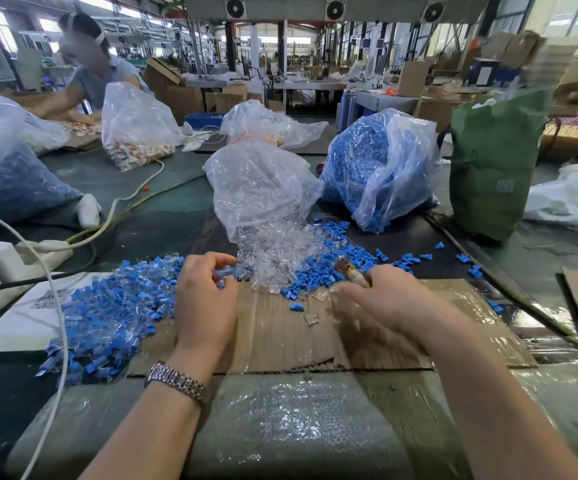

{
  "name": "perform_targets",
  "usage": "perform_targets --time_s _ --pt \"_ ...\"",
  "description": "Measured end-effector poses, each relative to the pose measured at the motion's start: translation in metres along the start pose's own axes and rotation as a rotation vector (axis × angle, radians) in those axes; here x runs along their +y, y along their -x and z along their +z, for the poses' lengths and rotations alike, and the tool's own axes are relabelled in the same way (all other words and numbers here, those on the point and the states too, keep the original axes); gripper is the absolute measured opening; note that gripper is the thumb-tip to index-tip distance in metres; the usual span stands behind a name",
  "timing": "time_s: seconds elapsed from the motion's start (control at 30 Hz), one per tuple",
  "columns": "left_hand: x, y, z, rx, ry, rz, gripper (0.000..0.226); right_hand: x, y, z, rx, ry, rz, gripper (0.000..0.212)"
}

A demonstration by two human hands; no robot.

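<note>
My left hand (206, 299), with a metal watch on the wrist, pinches a small blue and clear plastic piece (226, 271) at its fingertips. My right hand (384, 299) grips a small tool with a metal tip (349, 270). Both hands hover over a flat cardboard sheet (280, 337). A heap of clear plastic clips (277, 254) spills from a clear bag (259, 188) just beyond them. Loose blue caps (318, 268) lie right of that heap. A large pile of joined blue and clear pieces (110, 313) lies to the left.
A bag of blue caps (377, 164) and a green sack (492, 161) stand at the back right. White cables, a power strip (43, 251) and an adapter lie at the left. Another person (93, 74) works at the far left among more bags.
</note>
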State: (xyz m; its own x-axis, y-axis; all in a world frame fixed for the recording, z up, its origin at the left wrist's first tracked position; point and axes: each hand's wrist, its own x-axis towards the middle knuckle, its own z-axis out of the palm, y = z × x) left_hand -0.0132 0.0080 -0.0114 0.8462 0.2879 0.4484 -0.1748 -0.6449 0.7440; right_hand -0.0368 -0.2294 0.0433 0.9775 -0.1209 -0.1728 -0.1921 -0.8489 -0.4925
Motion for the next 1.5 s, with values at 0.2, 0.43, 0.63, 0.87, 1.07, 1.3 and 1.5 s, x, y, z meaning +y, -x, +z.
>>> perform_targets --time_s 0.2,0.43,0.63,0.87,1.07,1.3,1.5 --pt "0.009 0.012 0.012 -0.220 -0.125 0.289 0.021 0.016 -0.013 0.020 0.130 0.347 0.168 0.053" --pt "0.006 0.015 0.023 -0.379 -0.304 0.444 0.033 -0.022 0.000 0.038 0.157 0.118 -0.262 0.031" --pt "0.003 0.013 0.021 -0.276 -0.258 0.381 0.022 -0.043 -0.013 0.059 0.160 0.297 -0.363 0.020" --pt "0.013 0.019 0.021 -0.322 -0.114 0.456 0.007 -0.020 -0.026 0.056 0.265 -0.264 -0.323 0.006" --pt "0.024 0.031 0.031 -0.558 -0.108 0.545 0.032 -0.007 -0.030 0.050 0.425 -0.645 -0.262 0.006" --pt "0.025 0.027 0.027 -0.505 -0.080 0.419 0.012 -0.006 -0.028 0.052 0.407 -0.608 -0.251 0.008" --pt "0.025 0.021 0.014 -0.498 0.265 -0.012 0.001 -0.007 -0.029 0.051 0.304 -0.708 -0.277 0.006"
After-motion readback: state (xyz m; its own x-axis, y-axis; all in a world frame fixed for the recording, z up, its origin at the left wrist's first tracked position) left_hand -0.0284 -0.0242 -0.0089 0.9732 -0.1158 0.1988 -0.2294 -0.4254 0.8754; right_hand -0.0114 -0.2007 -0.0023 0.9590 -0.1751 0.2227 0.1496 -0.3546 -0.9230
